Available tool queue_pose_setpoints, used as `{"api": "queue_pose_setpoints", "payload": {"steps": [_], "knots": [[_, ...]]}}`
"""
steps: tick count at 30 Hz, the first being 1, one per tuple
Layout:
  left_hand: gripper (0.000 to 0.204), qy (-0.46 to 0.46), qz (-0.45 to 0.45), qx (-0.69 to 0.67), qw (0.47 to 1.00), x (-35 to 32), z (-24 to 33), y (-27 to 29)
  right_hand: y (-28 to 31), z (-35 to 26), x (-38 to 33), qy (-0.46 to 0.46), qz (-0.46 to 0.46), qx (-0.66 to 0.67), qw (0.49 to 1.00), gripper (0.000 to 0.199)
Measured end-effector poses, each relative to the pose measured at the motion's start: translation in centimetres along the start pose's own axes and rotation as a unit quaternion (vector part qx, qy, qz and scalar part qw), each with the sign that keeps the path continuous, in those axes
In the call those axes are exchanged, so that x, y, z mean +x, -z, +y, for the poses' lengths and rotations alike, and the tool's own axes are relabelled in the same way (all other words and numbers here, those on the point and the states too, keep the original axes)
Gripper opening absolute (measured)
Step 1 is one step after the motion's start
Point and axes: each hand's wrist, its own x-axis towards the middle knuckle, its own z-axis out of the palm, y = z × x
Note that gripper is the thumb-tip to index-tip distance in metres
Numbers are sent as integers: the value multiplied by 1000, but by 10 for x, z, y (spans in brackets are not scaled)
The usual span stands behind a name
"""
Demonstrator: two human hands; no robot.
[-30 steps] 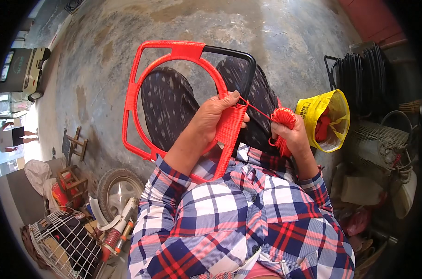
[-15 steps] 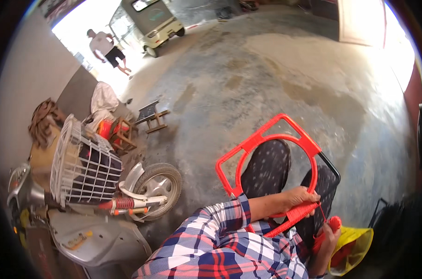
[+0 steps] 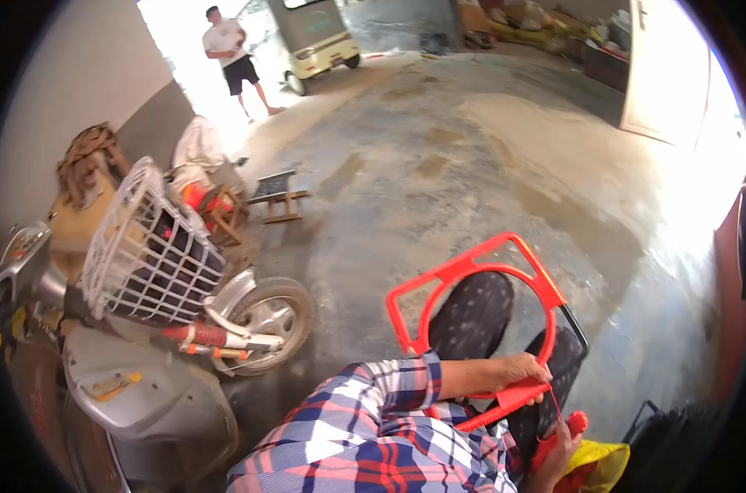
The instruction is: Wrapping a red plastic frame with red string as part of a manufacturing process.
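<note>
Head view: you are seated, looking down and to your left across a stained concrete floor (image 3: 471, 148); your knees carry the work at the lower right.
Frame: red-wrapped frame (image 3: 471, 283) rests across your lap, a rounded hoop set inside a squarish outline.
Wrapped so far: the hoop, the far side and the left side are covered in red; the near bar under your hand shows tight red coils.
Left to wrap: the black bare section (image 3: 576, 327) on the frame's right edge is still uncovered, so I judge the winding well along but not finished.
Left hand: your left hand (image 3: 521, 374) lies curled over the near bar, fingers closed around the coils.
Right hand: your right hand (image 3: 557, 448) is closed around a small red cord bobbin (image 3: 576, 423), with a thin red strand (image 3: 556, 404) running taut up to the bar.
Yellow bag: yellow plastic bag (image 3: 599, 468) sits just beside your right hand at the lower edge, crumpled and open; contents cannot be told.
Labels and signs: none legible anywhere; a small dark board on a wooden stand (image 3: 276, 195) sits well apart on the floor, its face too small to read.
Surroundings: grey scooter (image 3: 135, 386) with a white wire basket (image 3: 147, 246) is parked to your left; a person (image 3: 231, 53) stands far off by a small vehicle (image 3: 315, 33).
</note>
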Motion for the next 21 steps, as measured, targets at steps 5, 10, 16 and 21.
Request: {"api": "queue_pose_setpoints", "payload": {"steps": [5,10,16,21], "knots": [[23,-19,-15,-8,1000,8,1,1,36,25,19,-8,-13,-12,1000,17],[13,-19,-14,20,1000,-8,14,-4,21,-15,34,-48,-30,-68,996,21],[21,-62,44,-21,997,-2,0,8,4,-63,61,44,-53,-88,994,41],[23,-96,133,-48,985,-9,-1,16,-85,-120,59,336,-107,-555,753,28]]}}
